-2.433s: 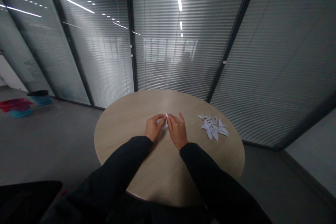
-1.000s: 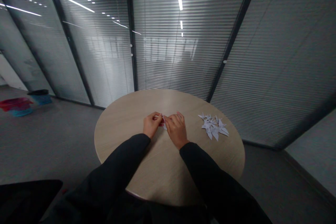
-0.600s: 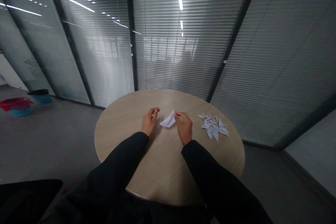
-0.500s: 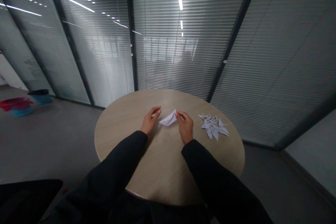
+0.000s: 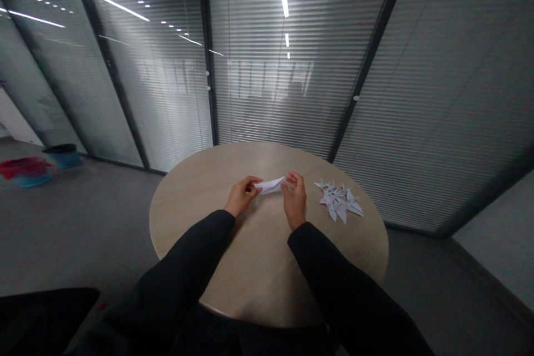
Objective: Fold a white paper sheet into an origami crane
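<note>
A folded piece of white paper (image 5: pixel 271 185), long and narrow, is stretched between my two hands above the table. Its left end is pinched between the thumb and fingers of my left hand (image 5: pixel 242 196). At the other end, my right hand (image 5: pixel 295 200) has the tip of the paper between thumb and fingers, the fingers slightly curled and raised. A pile of white origami cranes (image 5: pixel 339 200) lies to the right of my right hand. The finer folds of the paper are too small to make out.
The round wooden table (image 5: pixel 267 267) stands before a glass partition with blinds (image 5: pixel 271 105). Off to the left on the floor are a bin with a red liner (image 5: pixel 29 169) and a blue bin with a black liner (image 5: pixel 63 157). A dark object (image 5: pixel 45 317) is at lower left.
My left hand has closed on the paper's left end, where it was apart from it before. The paper has turned flatter and more level. The right hand's fingers have shifted on its end.
</note>
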`<state>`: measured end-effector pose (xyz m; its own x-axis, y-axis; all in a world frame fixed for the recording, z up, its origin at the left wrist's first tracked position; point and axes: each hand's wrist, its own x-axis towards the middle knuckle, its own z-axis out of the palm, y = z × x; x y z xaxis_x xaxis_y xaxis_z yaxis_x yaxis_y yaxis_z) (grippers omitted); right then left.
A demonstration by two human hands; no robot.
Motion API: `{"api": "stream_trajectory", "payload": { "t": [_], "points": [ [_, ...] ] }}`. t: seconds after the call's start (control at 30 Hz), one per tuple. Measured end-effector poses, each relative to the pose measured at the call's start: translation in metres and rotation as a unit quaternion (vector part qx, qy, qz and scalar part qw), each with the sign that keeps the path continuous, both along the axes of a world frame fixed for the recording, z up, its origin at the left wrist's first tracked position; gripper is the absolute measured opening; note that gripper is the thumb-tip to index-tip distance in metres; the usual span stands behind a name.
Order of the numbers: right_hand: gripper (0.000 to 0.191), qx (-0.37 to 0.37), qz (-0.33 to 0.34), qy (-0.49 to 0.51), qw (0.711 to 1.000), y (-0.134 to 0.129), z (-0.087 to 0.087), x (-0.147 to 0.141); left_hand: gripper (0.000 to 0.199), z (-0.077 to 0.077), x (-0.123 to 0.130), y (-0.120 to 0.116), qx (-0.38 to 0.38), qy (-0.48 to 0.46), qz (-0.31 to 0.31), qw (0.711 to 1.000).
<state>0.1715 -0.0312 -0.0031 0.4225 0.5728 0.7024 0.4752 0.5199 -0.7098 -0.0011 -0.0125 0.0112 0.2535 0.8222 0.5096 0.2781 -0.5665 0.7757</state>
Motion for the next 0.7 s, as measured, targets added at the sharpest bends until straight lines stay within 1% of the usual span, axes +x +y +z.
{"api": "stream_trajectory", "payload": {
  "t": [0.07,0.13,0.23,0.3,0.4,0.7],
  "points": [
    [0.034,0.052,-0.038,-0.124,0.990,-0.010,0.007,-0.005,0.026,0.001,0.000,-0.001,0.013,0.020,0.015,1.000],
    [0.027,0.087,-0.047,-0.234,0.967,-0.018,0.013,-0.011,0.026,0.001,0.000,-0.003,0.029,0.029,0.020,0.999],
    [0.020,0.099,-0.042,-0.333,0.937,-0.023,0.015,-0.016,0.026,-0.001,0.001,-0.003,0.058,0.022,0.007,0.998],
    [0.019,0.096,-0.036,-0.360,0.927,-0.022,0.013,-0.018,0.027,-0.003,0.002,-0.003,0.075,0.013,-0.006,0.997],
    [0.019,0.086,-0.031,-0.369,0.925,-0.019,0.009,-0.017,0.030,-0.004,0.002,-0.002,0.090,0.003,-0.015,0.996],
    [0.014,0.073,-0.027,-0.375,0.924,-0.019,0.007,-0.016,0.040,-0.007,0.003,0.002,0.076,-0.063,-0.014,0.995]
  ]
}}
